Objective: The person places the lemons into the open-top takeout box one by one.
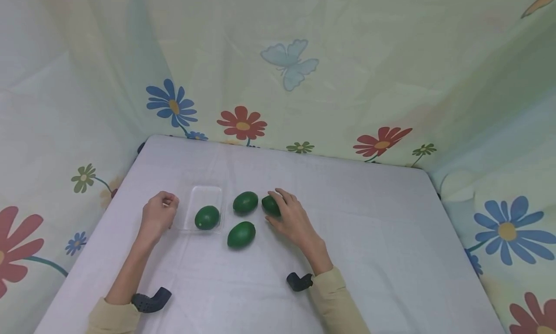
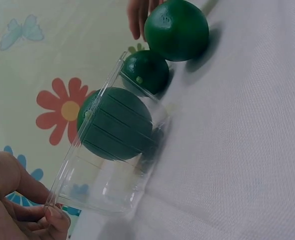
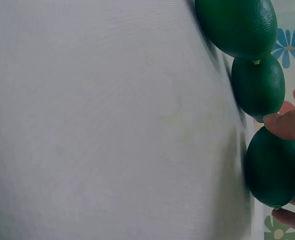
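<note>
In the head view my left hand (image 1: 159, 212) is at the left side of a clear plastic box (image 1: 205, 194); the left wrist view shows its thumb and fingers pinching the rim. Inside the box sits one dark green lime (image 1: 206, 218), seen through the wall in the left wrist view. My right hand (image 1: 293, 217) holds another lime (image 1: 271, 206), thumb at one end and fingertips around the other, close over the table in the right wrist view (image 3: 276, 167). Between box and right hand lie two more limes, one farther back (image 1: 245, 202) and one nearer (image 1: 241, 235).
A white cloth covers the table (image 1: 369, 237). Behind it and at both sides hangs a pale curtain (image 1: 347, 59) printed with flowers and a butterfly. A dark wrist camera (image 1: 152, 300) sticks out by the left cuff, another camera (image 1: 298, 281) by the right.
</note>
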A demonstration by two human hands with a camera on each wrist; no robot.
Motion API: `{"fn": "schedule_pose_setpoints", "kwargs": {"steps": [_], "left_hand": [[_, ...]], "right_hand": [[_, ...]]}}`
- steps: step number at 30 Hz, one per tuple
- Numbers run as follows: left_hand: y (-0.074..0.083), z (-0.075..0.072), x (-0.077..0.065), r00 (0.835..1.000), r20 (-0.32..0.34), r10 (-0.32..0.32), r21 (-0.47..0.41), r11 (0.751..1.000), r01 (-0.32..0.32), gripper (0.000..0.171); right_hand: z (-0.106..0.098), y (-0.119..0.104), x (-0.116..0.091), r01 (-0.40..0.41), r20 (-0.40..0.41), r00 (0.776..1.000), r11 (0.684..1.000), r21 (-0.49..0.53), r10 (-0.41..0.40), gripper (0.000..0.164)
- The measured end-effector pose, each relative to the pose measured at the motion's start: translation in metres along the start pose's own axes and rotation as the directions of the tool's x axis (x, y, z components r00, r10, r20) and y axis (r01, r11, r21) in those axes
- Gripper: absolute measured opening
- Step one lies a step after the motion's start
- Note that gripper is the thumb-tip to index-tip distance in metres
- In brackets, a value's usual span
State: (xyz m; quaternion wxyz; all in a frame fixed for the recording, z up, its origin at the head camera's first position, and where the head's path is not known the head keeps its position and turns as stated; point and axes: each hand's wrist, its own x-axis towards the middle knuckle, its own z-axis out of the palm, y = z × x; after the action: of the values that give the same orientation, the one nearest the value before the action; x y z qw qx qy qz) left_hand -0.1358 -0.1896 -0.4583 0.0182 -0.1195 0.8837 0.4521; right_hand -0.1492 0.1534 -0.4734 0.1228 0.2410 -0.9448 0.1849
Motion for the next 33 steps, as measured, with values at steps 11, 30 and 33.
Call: {"fn": "schedule_pose_setpoints", "kwargs": {"steps": [11, 30, 33], "left_hand": [[-0.0004, 0.0003, -0.0005, 1.000, -0.014, 0.012, 0.010, 1.000, -0.012, 0.032], [-0.0022, 0.0004, -0.0010, 1.000, 0.002, 0.017, -0.001, 1.000, -0.017, 0.032], [-0.0025, 0.0006, -0.0005, 1.000, -0.001, 0.014, -0.002, 1.000, -0.014, 0.032]], "right_hand": [[0.0029, 0.0018, -0.0052, -0.089, 0.046, 0.995, 0.995, 0.051, 0.087, 0.054], [-0.0002, 0.0011, -0.0041, -0.095, 0.019, 0.995, 0.993, 0.070, 0.094, 0.053], [-0.0014, 0.0002, -0.0029, -0.062, -0.004, 0.998, 0.996, 0.059, 0.062, 0.053]]}}
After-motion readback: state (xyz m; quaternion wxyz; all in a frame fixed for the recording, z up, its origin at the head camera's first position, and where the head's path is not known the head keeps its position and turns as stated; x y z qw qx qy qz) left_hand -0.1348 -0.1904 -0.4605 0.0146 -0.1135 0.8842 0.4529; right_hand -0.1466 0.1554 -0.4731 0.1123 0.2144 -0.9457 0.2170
